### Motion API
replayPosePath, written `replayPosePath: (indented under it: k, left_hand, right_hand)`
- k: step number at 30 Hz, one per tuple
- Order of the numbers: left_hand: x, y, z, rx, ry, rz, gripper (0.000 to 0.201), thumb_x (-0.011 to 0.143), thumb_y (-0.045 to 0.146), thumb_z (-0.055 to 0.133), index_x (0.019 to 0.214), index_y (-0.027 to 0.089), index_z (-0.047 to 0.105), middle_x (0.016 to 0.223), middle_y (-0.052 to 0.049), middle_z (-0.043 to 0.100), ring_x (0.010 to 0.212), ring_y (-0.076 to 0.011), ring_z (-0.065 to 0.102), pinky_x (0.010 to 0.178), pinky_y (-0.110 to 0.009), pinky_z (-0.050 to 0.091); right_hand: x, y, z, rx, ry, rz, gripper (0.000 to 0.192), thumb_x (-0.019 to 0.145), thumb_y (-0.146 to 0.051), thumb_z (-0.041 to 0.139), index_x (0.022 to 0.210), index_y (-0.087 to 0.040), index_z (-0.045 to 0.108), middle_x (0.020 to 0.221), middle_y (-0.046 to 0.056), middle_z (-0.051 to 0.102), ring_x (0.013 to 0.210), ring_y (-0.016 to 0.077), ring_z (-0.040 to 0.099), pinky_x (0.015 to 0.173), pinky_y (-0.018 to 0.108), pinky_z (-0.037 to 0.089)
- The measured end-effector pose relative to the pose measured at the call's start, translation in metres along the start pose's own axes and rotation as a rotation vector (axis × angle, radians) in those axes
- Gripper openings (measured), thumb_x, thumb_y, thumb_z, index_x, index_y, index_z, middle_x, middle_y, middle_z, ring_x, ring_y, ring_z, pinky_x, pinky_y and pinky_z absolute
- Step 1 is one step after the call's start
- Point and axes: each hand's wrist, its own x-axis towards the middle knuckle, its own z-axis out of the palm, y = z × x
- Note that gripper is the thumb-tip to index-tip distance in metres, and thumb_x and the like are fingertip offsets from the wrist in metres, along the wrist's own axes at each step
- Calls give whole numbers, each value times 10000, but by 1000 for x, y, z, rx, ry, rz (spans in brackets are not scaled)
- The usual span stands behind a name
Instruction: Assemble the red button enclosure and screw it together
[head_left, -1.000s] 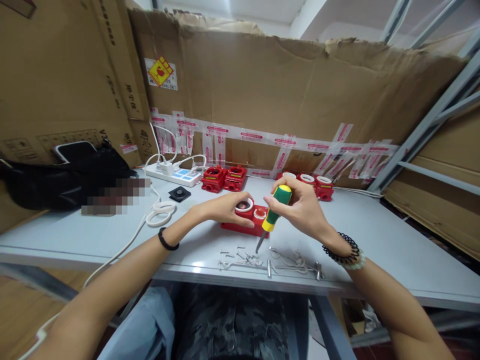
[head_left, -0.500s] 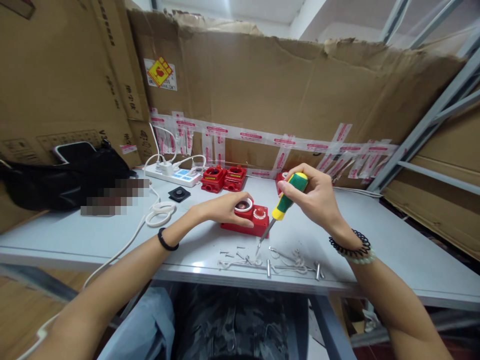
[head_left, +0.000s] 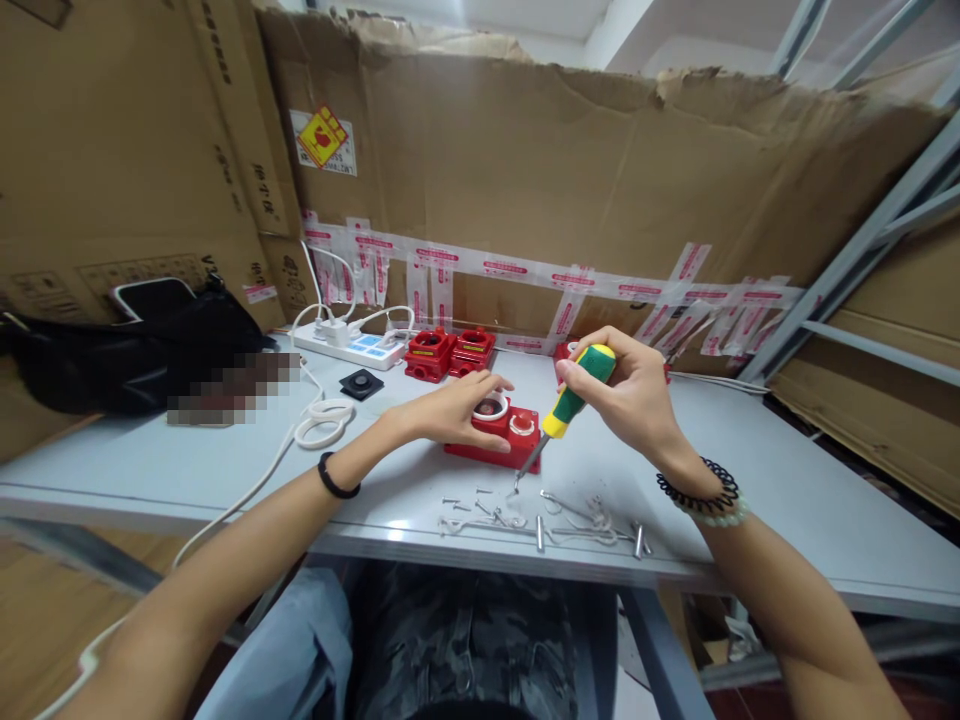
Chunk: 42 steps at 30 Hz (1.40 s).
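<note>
The grey counter (head_left: 750, 480) stood before a cardboard wall (head_left: 600, 180). On it lay a red switch housing (head_left: 501, 440); the left hand (head_left: 454, 408) rested spread across its top. The right hand (head_left: 637, 395) gripped a green-and-yellow screwdriver (head_left: 574, 400), tip angled down among loose screws (head_left: 480, 505) near the counter's front edge.

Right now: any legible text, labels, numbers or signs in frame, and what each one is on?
None can be quoted with confidence.
Yellow-red diamond sticker on the cardboard wall: print too small.
Red-printed tape strips: blurred.
Black print on the left cardboard box: sideways, unreadable.
Yellow labels on the red housings: too small.
Screwdriver in the right hand: no visible text.
</note>
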Motion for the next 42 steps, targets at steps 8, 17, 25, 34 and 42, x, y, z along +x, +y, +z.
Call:
replayPosePath:
  k: [8,17,25,34,42]
  left_hand:
    - [-6,37,0,111,-15,264,353,655,522,730,854,233,698,1424,-53,388,1405,-393,126,1122,-597,76]
    - [-6,39,7,216,-98,280,106,735,352,696,759,253,727,1414,-38,440,1430,-357,95,1100,-655,-17]
    - [-6,37,6,232,-24,242,330,702,440,699,954,232,653,1404,-89,425,1401,-357,197,1091,-657,53]
    - [-3,15,6,234,-11,98,615,753,501,628,1266,232,421,1244,-100,532,1117,-274,529,1073,-554,197]
    - [-2,13,6,258,-30,100,543,772,532,607,1205,229,481,1173,-79,556,1063,-251,540,1040,-485,236]
  right_hand:
    - [0,0,-1,-2,40,-39,190,742,-320,693,757,-187,558,682,-11,589,577,125,574,521,268,487]
    - [1,3,-2,-13,69,-63,175,738,-313,697,761,-191,574,685,-11,592,578,122,571,512,259,487]
    - [4,-4,-8,-125,186,-119,173,729,-306,711,726,-205,570,621,-28,549,511,96,506,446,231,429]
    - [11,7,-13,-196,265,-145,163,729,-292,698,709,-213,556,586,-38,519,476,94,481,398,227,399]
    - [12,7,-13,-210,291,-180,158,732,-278,691,707,-206,552,590,-48,507,495,81,453,428,223,377]
